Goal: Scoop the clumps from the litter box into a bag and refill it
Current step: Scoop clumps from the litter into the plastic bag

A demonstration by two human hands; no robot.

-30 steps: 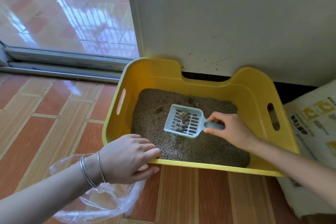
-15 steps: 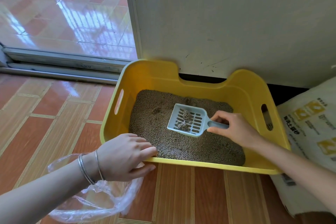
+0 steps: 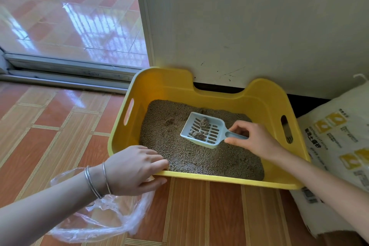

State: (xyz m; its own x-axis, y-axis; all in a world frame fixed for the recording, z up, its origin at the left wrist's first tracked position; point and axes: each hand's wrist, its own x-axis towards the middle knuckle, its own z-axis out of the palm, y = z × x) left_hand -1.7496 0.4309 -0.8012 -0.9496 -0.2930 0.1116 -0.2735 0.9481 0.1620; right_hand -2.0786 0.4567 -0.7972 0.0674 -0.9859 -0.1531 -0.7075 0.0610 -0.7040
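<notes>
Two small grey clumps (image 3: 204, 123) lie in the pale blue slotted plastic scoop (image 3: 211, 133), which is over the middle of the yellow plastic litter box (image 3: 259, 102), w/ its open mouth toward the far left. Whether the scoop touches the grey litter granules (image 3: 175, 152) under it, I cannot tell. The right hand (image 3: 257, 140) grasps the scoop handle, thumb on the near side & fingers curled over it. The left hand (image 3: 131, 168) grips the near rim of the box at its left corner: fingers lie over the rim, thumb is below on the outside. Two silver bangles (image 3: 95, 181) are on that wrist. A clear thin plastic bag (image 3: 111, 223) lies on the reddish tiled floor (image 3: 50, 136) under the left forearm, just beside the box. A white printed sack (image 3: 339, 146) is close at the right of the box. The box stands just before a white wall (image 3: 259, 26).
</notes>
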